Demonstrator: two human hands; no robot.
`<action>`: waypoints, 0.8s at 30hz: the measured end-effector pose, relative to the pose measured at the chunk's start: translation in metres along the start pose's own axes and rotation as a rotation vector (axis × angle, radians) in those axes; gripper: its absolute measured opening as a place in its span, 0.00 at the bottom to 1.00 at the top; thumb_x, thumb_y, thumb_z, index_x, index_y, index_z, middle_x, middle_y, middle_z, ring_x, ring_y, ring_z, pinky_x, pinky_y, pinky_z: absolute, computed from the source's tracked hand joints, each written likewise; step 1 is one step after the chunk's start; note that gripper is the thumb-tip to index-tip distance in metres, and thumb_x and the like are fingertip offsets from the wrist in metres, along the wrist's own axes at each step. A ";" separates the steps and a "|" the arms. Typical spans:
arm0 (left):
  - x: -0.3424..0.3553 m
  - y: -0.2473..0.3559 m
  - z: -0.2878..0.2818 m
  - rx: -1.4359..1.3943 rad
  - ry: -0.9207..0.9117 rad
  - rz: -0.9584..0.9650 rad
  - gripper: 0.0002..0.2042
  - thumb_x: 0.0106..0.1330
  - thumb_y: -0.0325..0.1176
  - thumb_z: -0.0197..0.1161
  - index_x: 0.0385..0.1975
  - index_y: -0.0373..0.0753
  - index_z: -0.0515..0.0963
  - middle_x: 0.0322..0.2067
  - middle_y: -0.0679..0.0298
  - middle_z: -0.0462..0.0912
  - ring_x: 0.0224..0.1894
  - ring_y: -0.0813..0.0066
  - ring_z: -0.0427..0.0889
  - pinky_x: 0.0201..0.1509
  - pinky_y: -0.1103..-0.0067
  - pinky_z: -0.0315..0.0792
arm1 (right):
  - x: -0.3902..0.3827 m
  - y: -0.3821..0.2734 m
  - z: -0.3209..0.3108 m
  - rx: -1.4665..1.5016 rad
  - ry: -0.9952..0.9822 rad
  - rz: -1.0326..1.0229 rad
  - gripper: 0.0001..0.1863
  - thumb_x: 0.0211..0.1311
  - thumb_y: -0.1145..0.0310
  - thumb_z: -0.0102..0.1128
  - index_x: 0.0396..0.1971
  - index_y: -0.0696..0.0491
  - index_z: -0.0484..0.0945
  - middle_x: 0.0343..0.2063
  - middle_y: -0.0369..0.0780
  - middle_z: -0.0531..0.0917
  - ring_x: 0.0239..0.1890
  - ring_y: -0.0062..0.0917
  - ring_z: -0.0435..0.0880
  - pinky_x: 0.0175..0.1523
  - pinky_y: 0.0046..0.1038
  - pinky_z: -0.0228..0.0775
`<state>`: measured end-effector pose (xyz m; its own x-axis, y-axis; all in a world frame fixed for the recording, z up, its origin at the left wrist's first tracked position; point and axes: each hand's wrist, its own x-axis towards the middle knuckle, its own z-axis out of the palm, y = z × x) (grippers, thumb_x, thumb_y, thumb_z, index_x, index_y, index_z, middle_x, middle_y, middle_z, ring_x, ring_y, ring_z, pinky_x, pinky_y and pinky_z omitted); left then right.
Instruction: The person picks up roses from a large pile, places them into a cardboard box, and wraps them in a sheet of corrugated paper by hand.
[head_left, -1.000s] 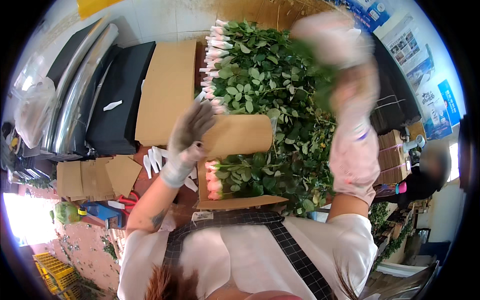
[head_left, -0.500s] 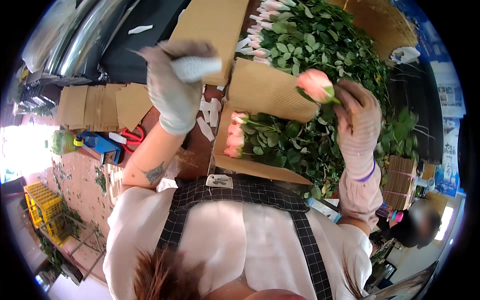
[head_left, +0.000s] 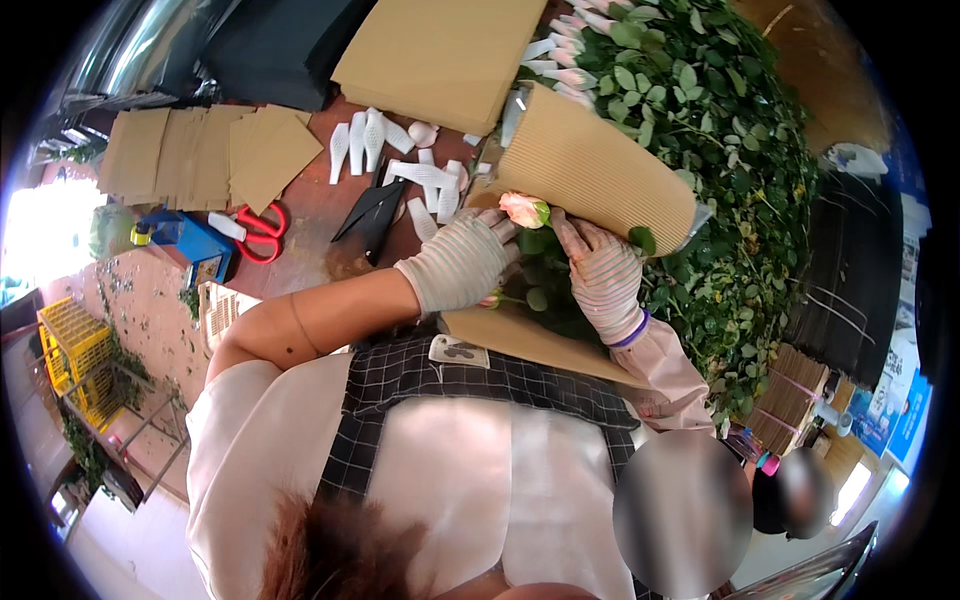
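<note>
A pink rose (head_left: pixel 524 210) lies between my two gloved hands, above a corrugated cardboard wrap (head_left: pixel 590 165). My right hand (head_left: pixel 605 275) has its thumb and fingers closed just below the bloom, where the stem meets it. My left hand (head_left: pixel 465 262) is beside the bloom with its fingers curled inward at the petals' edge; what they grip is hidden. Beneath both hands, more leaves and roses lie in the wrap, mostly covered by the hands. The wrap's near flap (head_left: pixel 545 345) rests against my apron (head_left: pixel 460 385).
Several white mesh bud sleeves (head_left: pixel 375 140) and a black pointed item (head_left: pixel 370 215) are scattered left of the wrap. Red-handled scissors (head_left: pixel 262 235) sit beside a blue box (head_left: pixel 190 240). Cardboard sheets (head_left: pixel 440 60) lie behind. Leafy rose stems (head_left: pixel 730 180) pile up right. A person (head_left: pixel 795 490) is lower right.
My left hand has let go of a white mesh sleeve and come right and down to the rose. The right hand has carried the rose left and down, over the wrap.
</note>
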<state>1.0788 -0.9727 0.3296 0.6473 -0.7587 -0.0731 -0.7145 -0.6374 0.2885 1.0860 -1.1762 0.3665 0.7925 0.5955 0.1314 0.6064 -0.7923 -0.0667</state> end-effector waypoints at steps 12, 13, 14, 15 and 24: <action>-0.007 0.005 0.003 -0.032 -0.074 0.002 0.26 0.49 0.50 0.61 0.46 0.42 0.73 0.54 0.58 0.67 0.57 0.62 0.64 0.53 0.68 0.63 | -0.003 0.001 0.056 -0.209 -0.237 0.106 0.25 0.48 0.76 0.49 0.50 0.45 0.71 0.44 0.39 0.74 0.44 0.37 0.74 0.48 0.34 0.68; -0.007 0.004 0.003 -0.031 -0.079 0.009 0.26 0.49 0.50 0.61 0.46 0.42 0.73 0.54 0.58 0.67 0.57 0.62 0.64 0.53 0.68 0.63 | -0.003 0.003 0.054 -0.162 -0.190 0.094 0.26 0.48 0.77 0.49 0.51 0.44 0.71 0.43 0.39 0.74 0.44 0.38 0.74 0.47 0.35 0.69; -0.009 0.005 0.003 -0.037 -0.081 -0.008 0.26 0.50 0.51 0.61 0.46 0.42 0.73 0.55 0.59 0.67 0.56 0.62 0.64 0.53 0.69 0.63 | -0.003 0.003 0.053 -0.115 -0.146 0.081 0.26 0.48 0.77 0.49 0.51 0.44 0.70 0.43 0.39 0.75 0.43 0.38 0.75 0.47 0.35 0.69; -0.011 0.005 0.004 -0.043 -0.083 -0.026 0.26 0.51 0.51 0.60 0.47 0.43 0.73 0.55 0.60 0.67 0.56 0.63 0.65 0.52 0.70 0.64 | -0.002 0.001 0.052 -0.112 -0.148 0.087 0.26 0.48 0.77 0.49 0.51 0.44 0.70 0.43 0.39 0.75 0.43 0.38 0.75 0.47 0.35 0.69; -0.008 0.002 0.002 0.019 -0.012 0.004 0.23 0.53 0.48 0.60 0.47 0.43 0.73 0.54 0.62 0.69 0.55 0.65 0.66 0.52 0.67 0.64 | 0.009 0.001 0.045 -0.132 -0.489 0.113 0.31 0.52 0.75 0.49 0.59 0.41 0.61 0.42 0.43 0.74 0.42 0.39 0.76 0.45 0.39 0.70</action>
<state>1.0716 -0.9687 0.3287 0.6416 -0.7625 -0.0836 -0.7219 -0.6370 0.2704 1.0963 -1.1661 0.3231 0.8091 0.4731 -0.3487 0.5274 -0.8462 0.0757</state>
